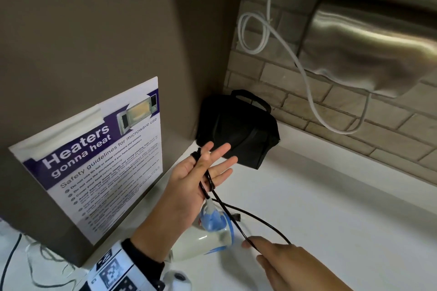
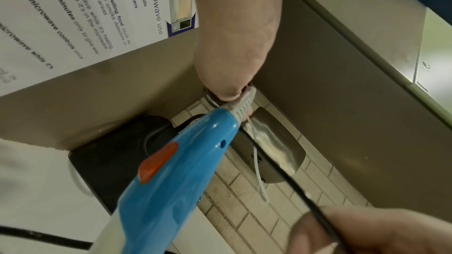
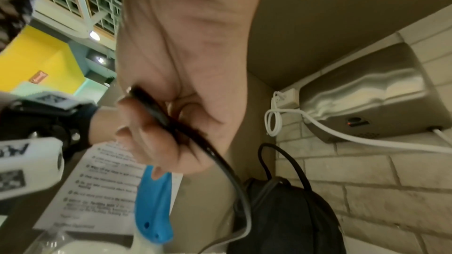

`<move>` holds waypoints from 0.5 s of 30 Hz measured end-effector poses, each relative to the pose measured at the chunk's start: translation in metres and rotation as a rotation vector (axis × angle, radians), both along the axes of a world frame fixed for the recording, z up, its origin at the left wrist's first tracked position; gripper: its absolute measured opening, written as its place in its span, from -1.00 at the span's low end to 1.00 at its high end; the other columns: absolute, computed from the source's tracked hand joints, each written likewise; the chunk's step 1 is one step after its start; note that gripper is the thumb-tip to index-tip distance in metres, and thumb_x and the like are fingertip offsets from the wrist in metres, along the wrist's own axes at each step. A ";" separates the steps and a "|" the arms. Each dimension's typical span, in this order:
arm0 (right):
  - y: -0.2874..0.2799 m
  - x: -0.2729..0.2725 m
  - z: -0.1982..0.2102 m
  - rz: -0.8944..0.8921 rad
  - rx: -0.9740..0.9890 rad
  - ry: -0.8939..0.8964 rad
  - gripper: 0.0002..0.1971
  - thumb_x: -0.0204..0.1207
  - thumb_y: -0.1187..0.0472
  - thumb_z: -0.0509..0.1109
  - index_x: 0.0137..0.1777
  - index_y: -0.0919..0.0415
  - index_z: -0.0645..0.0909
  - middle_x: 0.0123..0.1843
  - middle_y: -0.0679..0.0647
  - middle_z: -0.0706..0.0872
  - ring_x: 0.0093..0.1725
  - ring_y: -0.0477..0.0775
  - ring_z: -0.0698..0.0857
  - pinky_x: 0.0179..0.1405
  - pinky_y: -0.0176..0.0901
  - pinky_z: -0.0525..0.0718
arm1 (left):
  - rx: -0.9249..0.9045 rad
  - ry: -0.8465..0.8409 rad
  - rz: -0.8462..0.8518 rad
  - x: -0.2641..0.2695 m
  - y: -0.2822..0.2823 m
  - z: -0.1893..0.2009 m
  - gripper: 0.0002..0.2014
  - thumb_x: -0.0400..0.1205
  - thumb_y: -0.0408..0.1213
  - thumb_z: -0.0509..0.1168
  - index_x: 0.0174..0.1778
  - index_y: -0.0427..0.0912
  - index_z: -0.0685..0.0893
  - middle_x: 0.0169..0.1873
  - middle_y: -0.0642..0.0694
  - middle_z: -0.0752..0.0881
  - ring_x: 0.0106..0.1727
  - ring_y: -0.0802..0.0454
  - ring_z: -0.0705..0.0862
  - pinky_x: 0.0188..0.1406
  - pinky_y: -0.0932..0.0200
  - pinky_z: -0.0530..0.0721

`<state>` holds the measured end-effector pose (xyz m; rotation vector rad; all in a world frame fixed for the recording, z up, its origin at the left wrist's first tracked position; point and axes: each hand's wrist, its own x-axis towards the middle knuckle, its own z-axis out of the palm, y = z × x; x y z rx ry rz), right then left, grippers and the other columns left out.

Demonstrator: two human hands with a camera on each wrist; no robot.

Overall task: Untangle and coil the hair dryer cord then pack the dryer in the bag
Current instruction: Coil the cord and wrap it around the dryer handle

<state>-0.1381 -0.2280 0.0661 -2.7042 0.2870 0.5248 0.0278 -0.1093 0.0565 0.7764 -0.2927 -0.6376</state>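
My left hand is raised palm up with its fingers straight. The black cord is looped round its thumb and runs down across the palm. Just below that hand is the white and blue hair dryer, whose blue handle points up at the palm. Whether the dryer rests on the counter I cannot tell. At the lower right, my right hand pinches the cord between thumb and curled fingers. The black bag stands shut in the counter's back corner, beyond both hands.
A white counter runs to the right. A brown cabinet side with a microwave safety poster stands close on the left. A steel hand dryer with a white cable hangs on the brick wall.
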 end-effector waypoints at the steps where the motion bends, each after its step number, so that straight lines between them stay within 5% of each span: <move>1: 0.004 -0.002 0.007 0.007 -0.055 0.020 -0.62 0.70 0.06 -0.01 0.48 -0.29 0.18 0.28 -0.05 0.64 0.21 0.11 0.65 0.20 -0.18 0.53 | 0.006 -0.008 0.016 0.001 0.001 -0.001 -0.63 0.77 -0.34 0.02 0.50 -0.33 0.35 0.23 -0.17 0.75 0.19 -0.23 0.75 0.14 0.01 0.74; 5: 0.010 -0.014 0.030 0.039 -0.209 -0.038 -0.66 0.67 0.07 0.02 0.39 -0.31 0.19 0.39 -0.22 0.54 0.22 0.04 0.63 0.02 -0.17 0.46 | 0.065 -0.060 0.044 0.002 0.002 -0.005 -0.62 0.77 -0.31 0.03 0.51 -0.29 0.34 0.26 -0.16 0.73 0.21 -0.20 0.74 0.24 0.01 0.69; 8: 0.005 -0.012 0.051 0.035 -0.389 -0.271 -0.76 0.53 0.04 0.21 0.15 -0.24 0.31 -0.02 -0.32 0.68 -0.31 -0.16 0.56 -0.27 -0.33 0.57 | 0.169 -0.158 0.045 -0.001 0.002 -0.007 -0.70 0.76 -0.27 0.04 0.39 -0.14 0.50 0.32 -0.16 0.69 0.23 -0.14 0.74 0.34 -0.03 0.62; 11: -0.006 -0.008 0.068 0.051 -0.334 -0.512 -0.81 0.37 0.11 0.08 -0.08 -0.16 0.43 -0.43 -0.22 0.63 -0.51 -0.05 0.59 -0.62 -0.37 0.57 | 0.270 -0.262 -0.015 -0.007 0.000 -0.007 -0.69 0.74 -0.19 0.08 0.11 0.20 0.73 0.36 -0.10 0.66 0.24 -0.08 0.74 0.41 -0.10 0.53; 15: -0.015 0.021 0.091 0.086 -0.232 -0.734 -0.71 0.43 0.12 0.03 -0.16 0.00 0.62 -0.39 -0.15 0.63 -0.37 0.05 0.66 -0.49 -0.07 0.67 | 0.302 -0.359 -0.180 -0.010 -0.002 -0.008 -0.69 0.75 -0.16 0.08 0.39 0.00 0.53 0.27 -0.09 0.73 0.06 -0.06 0.81 0.50 -0.23 0.40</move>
